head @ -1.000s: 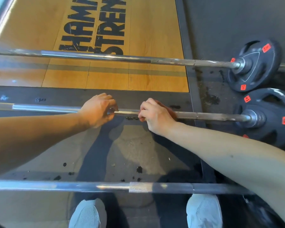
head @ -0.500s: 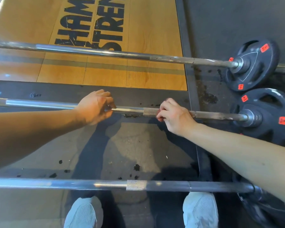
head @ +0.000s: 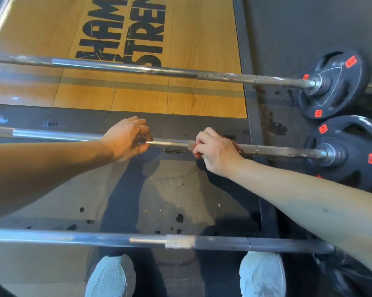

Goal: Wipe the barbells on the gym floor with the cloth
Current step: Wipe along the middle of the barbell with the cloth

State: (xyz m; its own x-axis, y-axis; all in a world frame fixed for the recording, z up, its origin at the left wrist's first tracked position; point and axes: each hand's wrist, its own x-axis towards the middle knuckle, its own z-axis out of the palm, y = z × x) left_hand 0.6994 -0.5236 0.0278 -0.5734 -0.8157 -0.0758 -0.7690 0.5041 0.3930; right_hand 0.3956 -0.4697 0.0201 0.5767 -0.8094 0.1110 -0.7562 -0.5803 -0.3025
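1. Working on the middle barbell (head: 170, 144), flat on the dark gym floor (head: 180, 189), between the far barbell (head: 137, 69) and the near barbell (head: 116, 240).
2. Clamped round its shaft with the left grip (head: 127, 140), fingers curled over the top, seemingly steadying.
3. Clamped round the same shaft with the right grip (head: 217, 153), well short of the black plate (head: 356, 168). Only a reddish sliver of what looks like the cloth (head: 237, 145) on show under the palm. Extent of wrap round the bar impossible to tell.
4. Probably mid-stroke, with the rust-flecked stretch toward the plate not yet wiped.
5. Risk of rolling: round plates on a flat floor. Could run toward the pale shoes (head: 110, 277), or out of both grips, under a hard sideways push.
6. Risk of snagging: rough knurling just beside the right grip, apt to catch and bunch the cloth and leave skin rubbing bare metal.
7. Risk of pinched knuckles against the collar (head: 333, 154) at the end of a fast stroke.
8. Risk of a half-done job: easy to wipe only the top without turning the shaft.
9. Worth minding the near barbell, just ahead of the shoes, before any step forward.
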